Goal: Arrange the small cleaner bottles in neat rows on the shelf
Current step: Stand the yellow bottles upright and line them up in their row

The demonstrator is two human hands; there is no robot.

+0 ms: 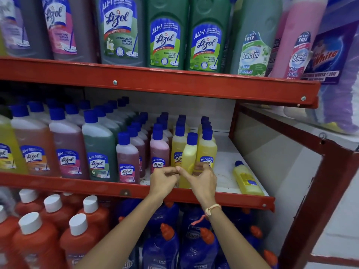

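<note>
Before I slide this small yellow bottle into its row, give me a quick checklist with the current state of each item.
1. Grip: left hand and right hand both at the base of the small yellow blue-capped bottle: ok.
2. Bottle upright: ok.
3. Label facing front: not ok, its plain edge faces out.
4. Lined up with a row: not ok, it stands in front of the gap between two yellow rows.
5. Stray yellow bottle lying flat on the white shelf: not ok.
6. Depth left behind rows: cannot tell.
</note>
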